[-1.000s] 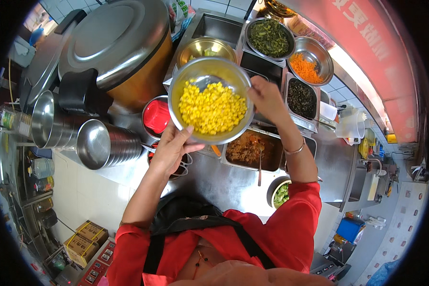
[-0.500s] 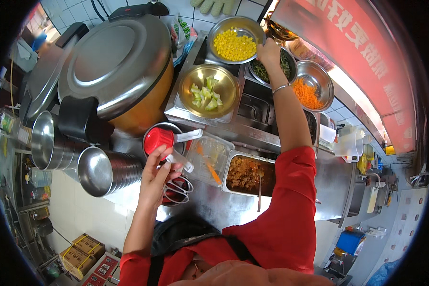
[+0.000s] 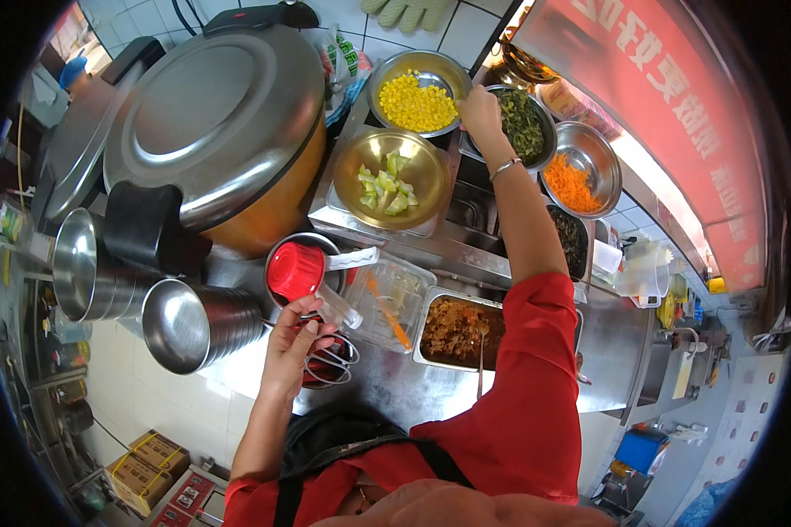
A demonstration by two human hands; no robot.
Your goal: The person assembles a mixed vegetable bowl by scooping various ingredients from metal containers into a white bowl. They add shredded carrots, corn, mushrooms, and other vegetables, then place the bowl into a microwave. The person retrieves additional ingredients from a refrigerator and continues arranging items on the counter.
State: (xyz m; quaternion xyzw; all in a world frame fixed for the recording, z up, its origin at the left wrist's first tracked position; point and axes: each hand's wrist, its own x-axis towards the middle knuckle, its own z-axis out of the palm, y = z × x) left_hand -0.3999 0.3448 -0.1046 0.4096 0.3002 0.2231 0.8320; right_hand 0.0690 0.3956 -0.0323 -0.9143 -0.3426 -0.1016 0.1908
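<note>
My right hand (image 3: 482, 114) is closed on the right rim of a steel bowl of yellow corn kernels (image 3: 413, 104). Beside that hand, to the right, sits a bowl of chopped dark greens (image 3: 522, 127). A gold-toned bowl with pale green vegetable chunks (image 3: 387, 186) is nearer to me. My left hand (image 3: 292, 347) hovers with loosely curled fingers apart, and I see nothing held in it. Just beyond it, a red scoop (image 3: 296, 270) with a whitish handle lies over a metal pot. A clear plastic container (image 3: 391, 294) with an orange utensil stands to its right.
A big rice cooker (image 3: 211, 114) fills the left, with stacked metal bowls (image 3: 180, 325) in front. A steel tray of brown minced food (image 3: 453, 329) with a spoon sits at centre right. Shredded carrot (image 3: 573, 184) is in a bowl farther right, beneath a red sign (image 3: 650, 105).
My right hand and the corn bowl have shifted left and toward me, away from the greens bowl. My left hand has drawn back slightly from the red scoop.
</note>
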